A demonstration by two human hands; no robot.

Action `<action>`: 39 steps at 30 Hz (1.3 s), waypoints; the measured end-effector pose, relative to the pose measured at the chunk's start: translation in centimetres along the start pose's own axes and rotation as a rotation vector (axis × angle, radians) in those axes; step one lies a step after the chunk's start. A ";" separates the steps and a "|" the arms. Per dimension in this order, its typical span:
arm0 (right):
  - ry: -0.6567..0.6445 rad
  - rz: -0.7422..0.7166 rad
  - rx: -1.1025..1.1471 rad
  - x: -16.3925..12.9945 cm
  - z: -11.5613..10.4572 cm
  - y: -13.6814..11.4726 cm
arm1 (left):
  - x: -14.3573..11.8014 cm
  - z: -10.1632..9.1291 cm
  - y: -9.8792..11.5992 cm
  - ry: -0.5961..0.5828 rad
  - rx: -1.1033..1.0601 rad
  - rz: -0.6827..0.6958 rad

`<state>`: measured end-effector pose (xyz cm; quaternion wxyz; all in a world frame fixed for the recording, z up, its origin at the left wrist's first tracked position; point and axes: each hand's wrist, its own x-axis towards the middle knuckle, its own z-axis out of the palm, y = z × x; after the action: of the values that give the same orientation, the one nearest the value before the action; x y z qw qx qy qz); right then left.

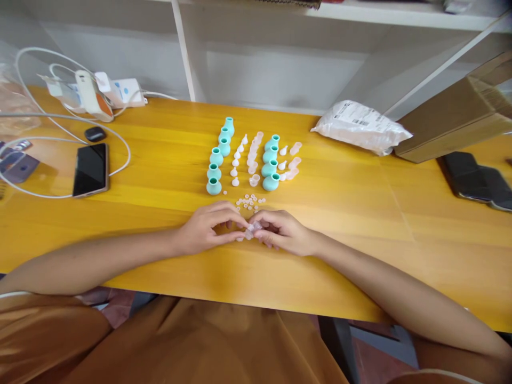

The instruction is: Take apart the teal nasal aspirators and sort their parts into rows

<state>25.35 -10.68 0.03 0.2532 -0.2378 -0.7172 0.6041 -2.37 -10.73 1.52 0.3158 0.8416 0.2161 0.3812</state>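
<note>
My left hand [214, 226] and my right hand [283, 230] meet low over the table. Between their fingertips is a small clear plastic piece [253, 229], pinched from both sides; its exact kind is too small to make out. Just beyond my hands lies a scatter of tiny translucent rings [250, 201]. Behind them stand two rows of turquoise bottles [214, 172] with open necks. White teardrop-shaped pieces [234, 172] line up beside the left row. Translucent cup-like pieces [253, 154] form a column in the middle, and more lie right of the right row.
A phone [91, 169], a white cable and a power strip [94, 96] are at the left. A white plastic package [362, 127] rests at the back right, near a cardboard box [452, 117]. Dark phone-like items [472, 178] lie at the far right. Shelf compartments [280, 80] rise behind the table.
</note>
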 end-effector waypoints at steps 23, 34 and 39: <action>-0.002 0.028 0.032 0.1 0.0 0.2 | 0.0 -0.2 0.1 -0.013 0.010 -0.004; 0.013 0.031 0.118 0.1 0.1 0.2 | -0.1 -0.1 0.2 -0.013 0.032 -0.026; 0.143 0.018 0.151 -0.5 -0.5 0.5 | -0.4 0.0 0.3 -0.127 0.224 -0.079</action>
<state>26.05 -10.59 -0.48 0.3157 -0.2670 -0.6474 0.6403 -2.58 -11.18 1.54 0.2477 0.8848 0.2699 0.2882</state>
